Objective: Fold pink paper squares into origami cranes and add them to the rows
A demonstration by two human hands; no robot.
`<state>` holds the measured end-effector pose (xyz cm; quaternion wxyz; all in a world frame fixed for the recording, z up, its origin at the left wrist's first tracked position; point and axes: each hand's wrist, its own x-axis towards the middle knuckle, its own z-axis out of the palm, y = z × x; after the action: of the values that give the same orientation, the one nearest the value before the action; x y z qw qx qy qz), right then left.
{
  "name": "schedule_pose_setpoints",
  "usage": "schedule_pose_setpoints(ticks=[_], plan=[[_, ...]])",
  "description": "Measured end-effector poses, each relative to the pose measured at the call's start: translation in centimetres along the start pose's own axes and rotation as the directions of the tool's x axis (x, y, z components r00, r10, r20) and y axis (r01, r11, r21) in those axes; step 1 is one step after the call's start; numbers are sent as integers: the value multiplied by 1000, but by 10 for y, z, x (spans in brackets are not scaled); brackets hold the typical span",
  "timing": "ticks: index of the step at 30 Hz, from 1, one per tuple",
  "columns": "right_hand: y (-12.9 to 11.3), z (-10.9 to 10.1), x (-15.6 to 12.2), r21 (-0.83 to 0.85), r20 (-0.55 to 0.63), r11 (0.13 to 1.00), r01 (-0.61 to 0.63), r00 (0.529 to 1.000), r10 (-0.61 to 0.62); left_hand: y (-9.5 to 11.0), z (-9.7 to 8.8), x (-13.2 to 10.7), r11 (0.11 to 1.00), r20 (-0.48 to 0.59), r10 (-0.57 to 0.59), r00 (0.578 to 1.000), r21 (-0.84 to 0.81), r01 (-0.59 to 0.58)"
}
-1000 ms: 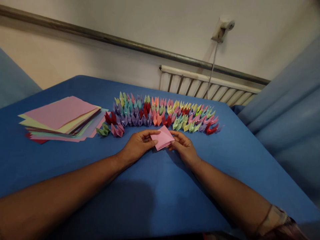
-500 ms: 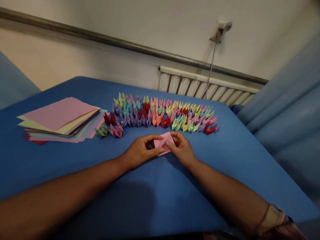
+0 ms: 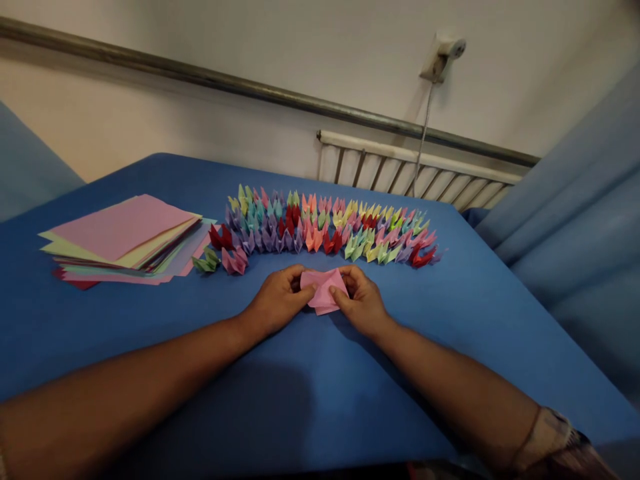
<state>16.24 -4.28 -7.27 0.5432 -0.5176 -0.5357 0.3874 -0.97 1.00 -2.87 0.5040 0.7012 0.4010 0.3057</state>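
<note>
A small pink sheet of folded paper [image 3: 324, 285] is held above the front middle of the blue table. My left hand [image 3: 280, 299] pinches its left edge between thumb and fingers. On the opposite side my right hand [image 3: 364, 300] grips it, the thumb pressed on the paper's face. One layer is spread open, and a lower flap shows beneath it. Just beyond my hands stand rows of small folded paper cranes [image 3: 314, 239] in many colours. A green crane [image 3: 207, 261] and a pink crane [image 3: 235, 260] sit at the left front of the rows.
A loose stack of coloured paper sheets [image 3: 120, 233] lies at the left on the blue table [image 3: 210, 360]. Behind the table are a radiator [image 3: 390, 163], a metal rail [image 3: 240, 87] and a wall socket [image 3: 440, 60] with a cord. Blue curtain [image 3: 575, 220] hangs at the right.
The pink paper has opened out from a compact square, its upper layer now lifted and spread to the left. My left hand has shifted slightly left with that layer.
</note>
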Motion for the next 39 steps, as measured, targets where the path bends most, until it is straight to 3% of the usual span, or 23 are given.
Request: schedule_pose_setpoints(ticks=[9, 14, 18, 25, 32, 39], plan=[[-10, -1, -5, -129, 59, 990, 58, 997, -51, 9, 1, -4, 997, -35, 41, 999, 61, -39], [-9, -1, -4, -60, 45, 998, 26, 999, -23, 7, -5, -3, 993, -101, 14, 995, 114, -2], [-10, -2, -4, -50, 55, 999, 14, 998, -11, 7, -4, -2, 997, -71, 3, 997, 80, 2], [-20, -1, -12, -253, 96, 961, 110, 991, -88, 14, -2, -6, 985, -59, 95, 994, 151, -85], [-26, 1, -15, -157, 138, 979, 134, 984, -112, 17, -3, -9, 976, -102, 68, 992, 213, -45], [-25, -2, -14, -228, 48, 956, 184, 983, -178, 16, -3, -6, 993, -145, 31, 989, 121, -14]])
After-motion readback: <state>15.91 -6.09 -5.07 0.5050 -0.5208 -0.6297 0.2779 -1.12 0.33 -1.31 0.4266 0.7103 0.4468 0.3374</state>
